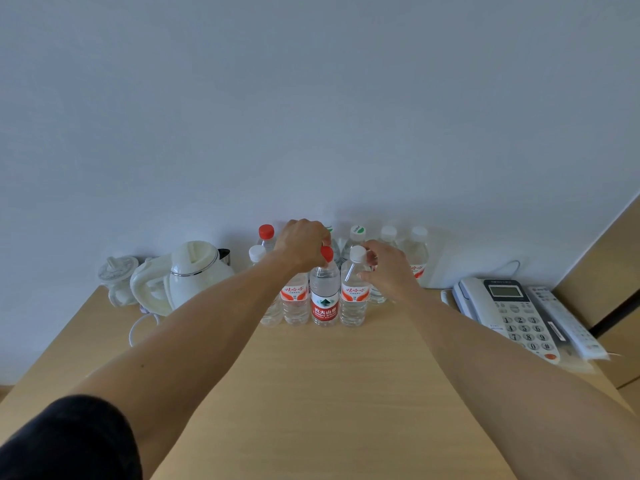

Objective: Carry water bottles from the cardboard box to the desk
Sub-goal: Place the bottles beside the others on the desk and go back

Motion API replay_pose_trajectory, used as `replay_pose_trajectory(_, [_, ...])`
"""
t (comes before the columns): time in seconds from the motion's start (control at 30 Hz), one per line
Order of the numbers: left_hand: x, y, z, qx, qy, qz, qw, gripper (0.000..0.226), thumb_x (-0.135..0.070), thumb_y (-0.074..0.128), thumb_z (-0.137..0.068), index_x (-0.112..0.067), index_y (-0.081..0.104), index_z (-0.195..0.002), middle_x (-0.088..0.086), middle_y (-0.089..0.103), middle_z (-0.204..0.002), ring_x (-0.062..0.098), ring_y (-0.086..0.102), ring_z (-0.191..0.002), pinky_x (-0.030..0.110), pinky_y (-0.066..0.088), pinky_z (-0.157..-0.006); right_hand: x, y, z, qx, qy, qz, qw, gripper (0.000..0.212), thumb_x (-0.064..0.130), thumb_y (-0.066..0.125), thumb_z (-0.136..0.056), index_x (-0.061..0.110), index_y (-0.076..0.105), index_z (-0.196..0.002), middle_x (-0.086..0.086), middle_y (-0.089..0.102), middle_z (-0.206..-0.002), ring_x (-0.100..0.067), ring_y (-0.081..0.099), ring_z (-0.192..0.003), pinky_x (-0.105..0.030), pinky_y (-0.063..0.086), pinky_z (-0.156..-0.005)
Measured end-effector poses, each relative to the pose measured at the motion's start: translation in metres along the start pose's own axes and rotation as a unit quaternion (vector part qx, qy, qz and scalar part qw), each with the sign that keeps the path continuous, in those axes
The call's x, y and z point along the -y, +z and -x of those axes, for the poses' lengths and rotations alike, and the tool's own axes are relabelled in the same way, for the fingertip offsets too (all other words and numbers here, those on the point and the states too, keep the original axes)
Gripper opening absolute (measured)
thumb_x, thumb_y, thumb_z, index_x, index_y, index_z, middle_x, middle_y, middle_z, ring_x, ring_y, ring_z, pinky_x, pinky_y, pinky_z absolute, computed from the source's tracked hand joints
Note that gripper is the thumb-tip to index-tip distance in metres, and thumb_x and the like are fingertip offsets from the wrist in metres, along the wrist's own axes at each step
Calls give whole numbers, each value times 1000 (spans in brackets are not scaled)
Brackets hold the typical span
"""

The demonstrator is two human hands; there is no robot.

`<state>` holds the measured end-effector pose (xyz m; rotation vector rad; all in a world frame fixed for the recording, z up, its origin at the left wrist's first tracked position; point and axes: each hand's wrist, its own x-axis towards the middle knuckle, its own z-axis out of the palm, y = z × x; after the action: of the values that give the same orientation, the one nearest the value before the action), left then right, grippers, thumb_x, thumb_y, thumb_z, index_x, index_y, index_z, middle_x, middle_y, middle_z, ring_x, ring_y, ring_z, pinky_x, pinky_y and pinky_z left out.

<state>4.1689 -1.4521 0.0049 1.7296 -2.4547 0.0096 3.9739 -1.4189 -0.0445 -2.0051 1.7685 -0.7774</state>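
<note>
Several clear water bottles stand in two rows at the back of the wooden desk (332,375), against the wall. My left hand (301,245) pinches the red cap of the red-labelled bottle (324,299) in the front row. My right hand (389,266) holds the neck of the white-capped bottle (354,299) beside it, fingers curled just under the cap. Both bottles stand upright on the desk. Another orange-labelled bottle (295,301) stands left of them, partly hidden by my left wrist. The cardboard box is out of view.
A white electric kettle (194,271) with its cord and a small white jug (116,278) stand at the back left. A desk telephone (509,313) and a remote control (564,323) lie at the right. A wooden panel (609,265) rises at the far right.
</note>
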Motion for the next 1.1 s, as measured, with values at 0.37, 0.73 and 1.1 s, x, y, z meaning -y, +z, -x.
replay_pose_trajectory(0.37, [22, -47, -4, -76, -62, 42, 994, 37, -44, 61, -94, -24, 67, -125, -3, 71, -118, 22, 62, -114, 41, 48, -101, 6, -45, -8, -33, 38, 87, 995, 38, 13, 57, -88, 19, 60, -125, -4, 65, -114, -25, 60, -106, -39, 53, -86])
replay_pose_trajectory(0.73, [2, -83, -31, -65, -30, -5, 997, 47, -45, 45, -102, -24, 51, -144, 4, 61, -137, 28, 53, -128, 40, 39, -104, 9, -95, -11, -95, 77, 178, 976, 41, 36, 49, -100, 20, 51, -137, -11, 58, -125, -30, 57, -115, -40, 49, -89])
replay_pose_trajectory(1.1, [-106, -63, -50, -33, 103, -11, 994, 49, -46, 41, -102, -25, 49, -146, 3, 58, -140, 28, 51, -129, 42, 36, -107, -27, -141, 54, -94, 183, 217, 954, 45, 38, 43, -102, 20, 44, -144, -13, 53, -131, -32, 51, -121, -42, 48, -91])
